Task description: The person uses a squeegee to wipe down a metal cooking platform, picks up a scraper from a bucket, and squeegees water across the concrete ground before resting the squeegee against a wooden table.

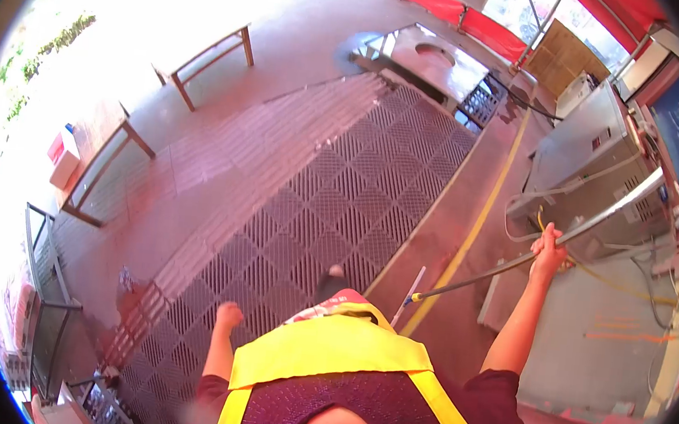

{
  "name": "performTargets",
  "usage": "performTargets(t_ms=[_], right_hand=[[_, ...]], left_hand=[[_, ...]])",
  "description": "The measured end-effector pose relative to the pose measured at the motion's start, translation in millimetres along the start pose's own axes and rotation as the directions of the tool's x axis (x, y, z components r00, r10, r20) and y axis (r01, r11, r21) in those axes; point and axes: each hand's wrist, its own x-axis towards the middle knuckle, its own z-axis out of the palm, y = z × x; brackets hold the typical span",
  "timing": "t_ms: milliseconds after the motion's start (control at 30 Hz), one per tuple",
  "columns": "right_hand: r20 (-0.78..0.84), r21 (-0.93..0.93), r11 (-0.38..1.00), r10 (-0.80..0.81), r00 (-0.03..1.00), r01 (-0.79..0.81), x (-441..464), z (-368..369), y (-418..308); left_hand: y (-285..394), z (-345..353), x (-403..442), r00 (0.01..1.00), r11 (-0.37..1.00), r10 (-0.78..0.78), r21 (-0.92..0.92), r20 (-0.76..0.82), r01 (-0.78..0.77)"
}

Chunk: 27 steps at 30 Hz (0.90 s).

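Observation:
My right hand [548,250] is closed round the dark pole of what looks like a floor squeegee [475,280]. Its pole slants from the upper right down to a blue and yellow joint with a thin pale crossbar, low over the floor beside the yellow line. To the left, my left hand [230,314] hangs with curled fingers above the grooved floor mat [342,184], and nothing shows in it. A yellow apron [335,353] covers my front, partly hiding the floor below. One foot [335,275] shows ahead of it.
Metal appliances [583,148] with loose cables stand along the right side. Ahead is a metal-topped table with a round opening [469,74], with a dark crate [478,103] beside it. Wooden tables [207,63] and a metal-framed rack [45,299] are at left.

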Motion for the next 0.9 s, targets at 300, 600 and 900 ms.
performTargets(t_ms=[300, 600, 900], right_hand=[[-0.139, -0.183, 0.979, -0.118, 0.983, 0.091, 202.8, 99.0, 104.1], [-0.319, -0.364, 0.923, 0.0, 0.948, -0.123, 362.4, 169.0, 265.7], [-0.384, -0.364, 0.872, 0.18, 0.906, -0.327, 440.5, 161.0, 379.8]], left_hand=[[223.4, 109.2, 116.7, 0.992, 1.0, -0.004, 0.027, 0.129, 0.0], [510.1, 282.7, 378.2, 0.894, 0.757, 0.326, 0.481, 0.307, -0.442], [827.4, 585.9, 435.7, 0.319, 0.258, 0.541, 0.208, 0.778, -0.944]])
